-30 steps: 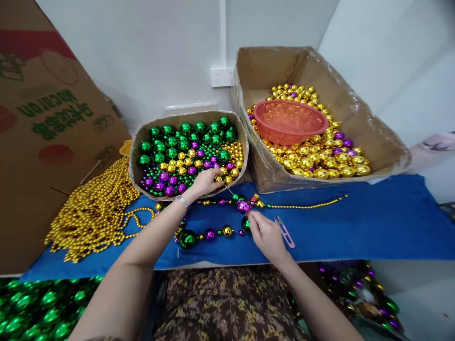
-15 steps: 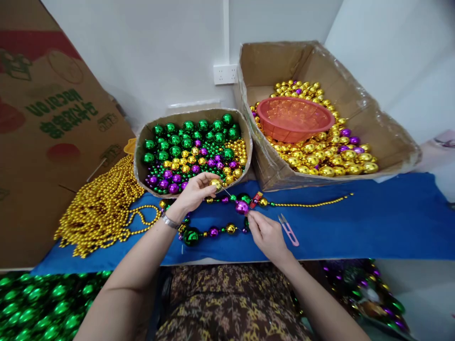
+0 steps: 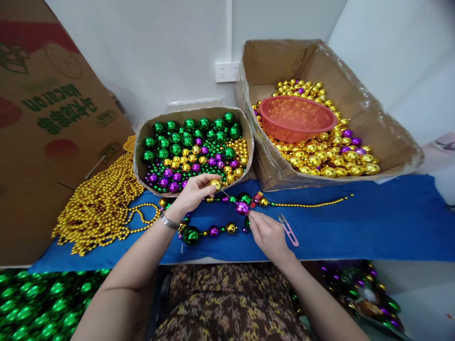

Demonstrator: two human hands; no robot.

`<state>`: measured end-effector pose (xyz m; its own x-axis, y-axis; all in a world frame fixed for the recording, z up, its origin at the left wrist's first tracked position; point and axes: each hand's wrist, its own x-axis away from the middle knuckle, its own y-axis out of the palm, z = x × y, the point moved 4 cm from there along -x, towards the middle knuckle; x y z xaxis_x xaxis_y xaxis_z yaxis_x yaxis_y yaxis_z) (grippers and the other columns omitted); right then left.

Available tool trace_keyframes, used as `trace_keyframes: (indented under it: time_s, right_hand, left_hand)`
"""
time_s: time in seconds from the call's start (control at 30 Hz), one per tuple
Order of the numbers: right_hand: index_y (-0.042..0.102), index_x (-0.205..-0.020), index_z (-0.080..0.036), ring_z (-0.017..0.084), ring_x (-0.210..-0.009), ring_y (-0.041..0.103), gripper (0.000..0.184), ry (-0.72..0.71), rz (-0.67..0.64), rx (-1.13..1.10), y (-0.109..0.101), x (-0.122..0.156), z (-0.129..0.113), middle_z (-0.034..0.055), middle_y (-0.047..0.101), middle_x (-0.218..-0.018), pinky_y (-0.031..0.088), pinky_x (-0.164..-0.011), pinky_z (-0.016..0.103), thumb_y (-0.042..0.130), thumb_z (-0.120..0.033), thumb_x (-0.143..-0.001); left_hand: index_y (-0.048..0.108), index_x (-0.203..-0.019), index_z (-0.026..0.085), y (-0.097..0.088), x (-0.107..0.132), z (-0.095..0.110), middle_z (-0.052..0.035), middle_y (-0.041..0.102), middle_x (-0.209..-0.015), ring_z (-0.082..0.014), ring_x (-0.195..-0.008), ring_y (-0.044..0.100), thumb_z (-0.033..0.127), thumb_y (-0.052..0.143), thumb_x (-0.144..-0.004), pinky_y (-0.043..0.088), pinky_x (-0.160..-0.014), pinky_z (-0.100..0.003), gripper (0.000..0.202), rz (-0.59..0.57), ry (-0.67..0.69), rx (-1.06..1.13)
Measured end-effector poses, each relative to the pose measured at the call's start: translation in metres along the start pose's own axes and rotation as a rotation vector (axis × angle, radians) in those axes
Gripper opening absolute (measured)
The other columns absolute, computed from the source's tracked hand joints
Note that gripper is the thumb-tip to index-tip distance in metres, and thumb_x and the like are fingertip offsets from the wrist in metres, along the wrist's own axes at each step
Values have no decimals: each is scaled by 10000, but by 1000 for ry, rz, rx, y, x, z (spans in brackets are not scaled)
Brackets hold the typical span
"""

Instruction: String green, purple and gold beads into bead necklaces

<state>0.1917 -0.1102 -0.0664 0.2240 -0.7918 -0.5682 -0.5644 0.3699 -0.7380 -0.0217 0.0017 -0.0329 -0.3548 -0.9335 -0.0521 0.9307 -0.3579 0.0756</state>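
Observation:
My left hand (image 3: 198, 191) pinches a gold bead (image 3: 215, 184) above the front rim of the smaller bead box. From it a thin strand runs down to the right, past a small green bead (image 3: 232, 199), to a large purple bead (image 3: 242, 208). My right hand (image 3: 268, 233) is closed at the lower right side of that purple bead, its fingertips pressed together. On the blue cloth below lies a string of green, purple and gold beads (image 3: 191, 235). A red tag (image 3: 256, 199) and a gold bead chain (image 3: 313, 204) lie just beyond my right hand.
Mixed loose beads fill the smaller box (image 3: 139, 163). A larger carton (image 3: 394, 151) holds gold beads and a red basket (image 3: 298, 128). Gold bead strands (image 3: 103, 208) are heaped at left beside a tall carton (image 3: 31, 156). Pink thread snips (image 3: 289, 231) lie right of my right hand.
Both hands keep nearly the same place and grip. The view has shifted very slightly; the beads on the cloth stay where they were.

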Motion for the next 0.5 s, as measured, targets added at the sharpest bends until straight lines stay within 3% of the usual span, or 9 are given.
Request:
trace_keyframes:
  time_s: [0.23, 0.5]
  right_hand:
    - [650, -1022, -156, 167, -742, 689, 248, 8, -1, -9, 0, -1, 0, 79, 726, -851, 529, -720, 260, 411, -202, -974]
    - [660, -1027, -170, 161, -724, 679, 256, 0, 4, -3, -2, -1, 1, 65, 714, -815, 509, -691, 252, 413, -205, -970]
  left_hand:
    - [719, -1076, 179, 1, 1, 1, -39, 667, -811, -83, -607, 541, 334, 750, -744, 490, -563, -199, 368, 4, -18, 1]
    - [705, -1121, 195, -2, 4, 2, -52, 684, -899, -97, -644, 577, 343, 739, -755, 510, -603, -222, 396, -19, -13, -17]
